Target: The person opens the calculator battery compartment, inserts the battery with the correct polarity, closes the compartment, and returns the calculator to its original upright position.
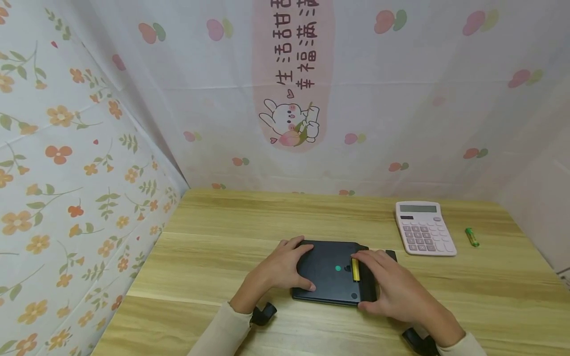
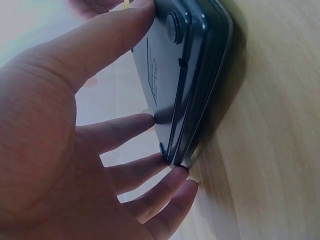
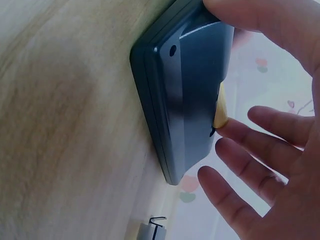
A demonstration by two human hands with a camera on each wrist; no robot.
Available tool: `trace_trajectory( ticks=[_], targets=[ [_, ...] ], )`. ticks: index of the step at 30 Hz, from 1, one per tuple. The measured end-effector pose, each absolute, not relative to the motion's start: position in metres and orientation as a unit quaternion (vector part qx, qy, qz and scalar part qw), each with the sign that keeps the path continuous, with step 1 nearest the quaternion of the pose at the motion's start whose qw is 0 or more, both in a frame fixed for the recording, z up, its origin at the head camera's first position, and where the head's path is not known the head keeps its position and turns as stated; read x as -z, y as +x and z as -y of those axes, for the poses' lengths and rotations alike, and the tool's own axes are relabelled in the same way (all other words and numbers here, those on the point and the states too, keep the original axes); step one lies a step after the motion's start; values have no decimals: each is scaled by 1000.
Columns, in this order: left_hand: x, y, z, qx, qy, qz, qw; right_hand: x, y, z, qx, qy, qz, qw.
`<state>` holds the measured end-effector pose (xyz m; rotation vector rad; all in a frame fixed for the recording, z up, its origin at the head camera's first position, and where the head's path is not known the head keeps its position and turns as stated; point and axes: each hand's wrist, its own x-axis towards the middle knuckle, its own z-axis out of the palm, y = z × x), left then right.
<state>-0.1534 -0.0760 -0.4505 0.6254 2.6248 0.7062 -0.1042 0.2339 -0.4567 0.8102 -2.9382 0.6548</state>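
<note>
A black calculator (image 1: 327, 272) lies face down on the table, its back showing a printed label, round feet and a green dot. The left hand (image 1: 287, 267) grips its left end, with the thumb (image 2: 115, 35) on the back and the fingers spread around the far edge. A yellow battery (image 1: 355, 270) sits at the slot near the calculator's right end. On the right, the right hand (image 1: 392, 284) rests its thumb on the near edge. One loosely bent finger (image 3: 245, 137) touches the end of the battery, while its other fingers stand apart from the calculator.
A small dark piece (image 1: 391, 255) lies just beyond the right hand; the right wrist view shows a metal hook on it. Farther back right are a pink calculator (image 1: 425, 230) and a green battery (image 1: 472, 237). Patterned cloth (image 1: 213, 163) hangs behind the wooden table (image 1: 213, 232).
</note>
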Motion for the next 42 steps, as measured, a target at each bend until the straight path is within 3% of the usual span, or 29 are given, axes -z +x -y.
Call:
trace_trajectory(
  ticks=[42],
  targets=[
    [452, -154, 76, -242, 222, -929, 171, 448, -104, -236, -148, 312, 937, 52]
  ],
)
